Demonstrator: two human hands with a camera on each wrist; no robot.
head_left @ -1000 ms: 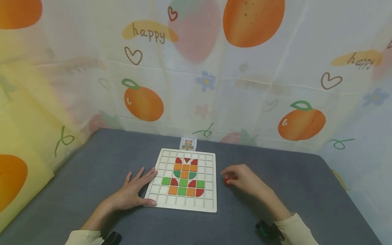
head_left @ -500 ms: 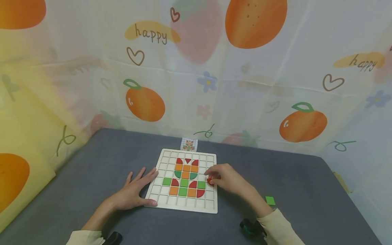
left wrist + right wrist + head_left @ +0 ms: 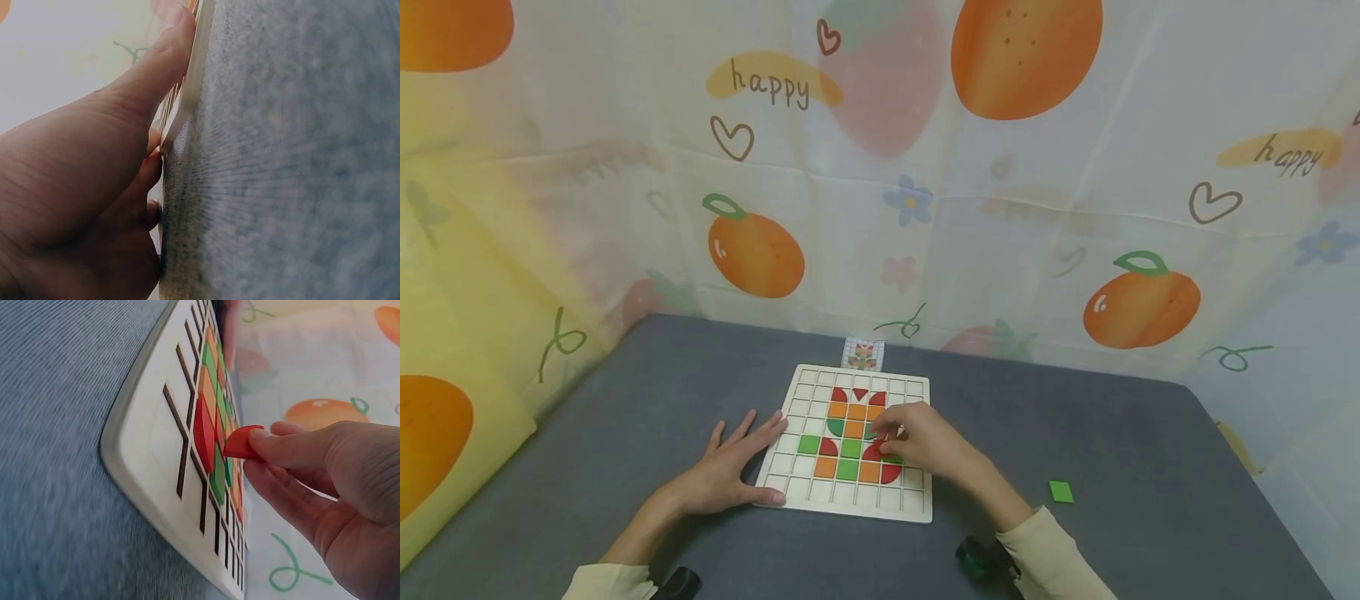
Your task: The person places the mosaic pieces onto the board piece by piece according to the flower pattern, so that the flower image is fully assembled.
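On the dark table lies a white grid board (image 3: 887,502) bearing a pattern of red, orange and green tiles. My left hand (image 3: 722,473) rests on its left edge with the fingers spread and the thumb at the near left corner. My right hand (image 3: 928,442) is over the right side of the pattern. Between thumb and fingers it pinches a red quarter-round tile (image 3: 242,442), held close above the board in the right wrist view. That hand partly covers the green tile at the pattern's right and the curved dark green one above.
A loose green square tile (image 3: 1061,492) lies on the table to the right of the board. Behind the board's far edge is a small pattern card (image 3: 862,353). A fruit-printed curtain (image 3: 1000,208) hangs along the table's back edge.
My right hand has moved left from the table onto the board, carrying the red tile. The loose green tile it had covered now shows. My left hand has stayed in place.
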